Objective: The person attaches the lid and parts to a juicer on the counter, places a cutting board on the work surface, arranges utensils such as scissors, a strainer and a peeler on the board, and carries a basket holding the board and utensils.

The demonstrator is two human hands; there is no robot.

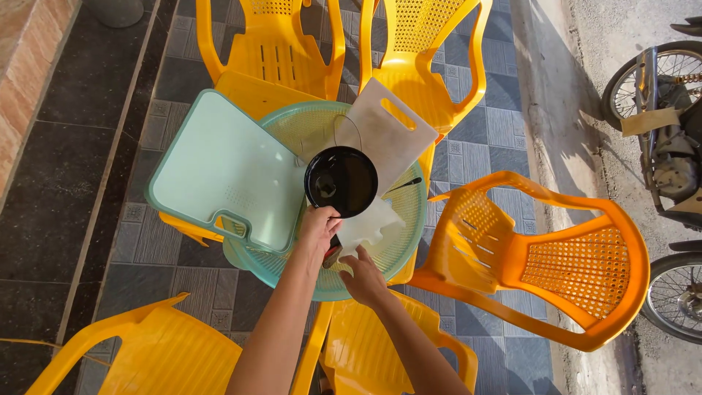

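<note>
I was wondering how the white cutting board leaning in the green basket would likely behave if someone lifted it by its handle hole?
The white cutting board looks like a flat slab, so probably stiff, not floppy. It leans on the green basket rim, so a push might slide or tip it. Its smooth surface could be slippery, especially if wet.

No packages, labels, signs or screens show anywhere near the fingers; the only candidate, a tan cardboard piece (649, 121) far right of them, is blank.

Bright daylight on my side, sun blasting the road at the right, shade left, sharp focus, wide-angle bending at edges.
</note>
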